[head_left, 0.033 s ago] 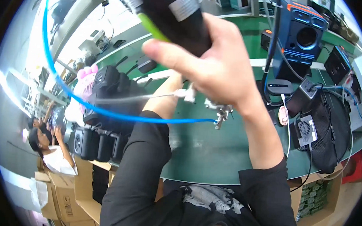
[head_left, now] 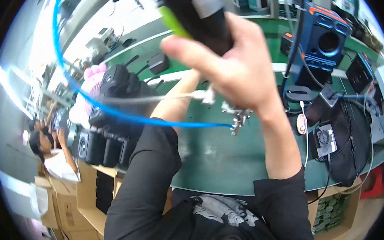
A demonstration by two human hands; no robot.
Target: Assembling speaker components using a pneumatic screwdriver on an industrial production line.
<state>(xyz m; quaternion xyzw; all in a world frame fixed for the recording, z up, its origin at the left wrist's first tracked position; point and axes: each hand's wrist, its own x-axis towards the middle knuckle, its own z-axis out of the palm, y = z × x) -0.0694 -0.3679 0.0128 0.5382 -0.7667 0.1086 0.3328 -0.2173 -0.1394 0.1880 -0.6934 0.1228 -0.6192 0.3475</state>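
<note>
Pneumatic screwdriver (head_left: 197,16), black with a green trigger strip, sits high in our right hand (head_left: 236,66), fingers wrapped tightly round its barrel, well above the green workbench (head_left: 224,161). Its long axis slants from upper left to lower right; the tip is hidden, so we judge nothing fastened yet. Our left hand (head_left: 202,88) is mostly covered; we cannot tell its grip. A blue air hose (head_left: 114,113) loops toward black speakers (head_left: 114,116) at the bench's left edge.

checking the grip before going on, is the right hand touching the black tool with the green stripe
Touching. The head view shows the right hand wrapped around the black tool, its fingers pressed against the body just below the green stripe.
</note>
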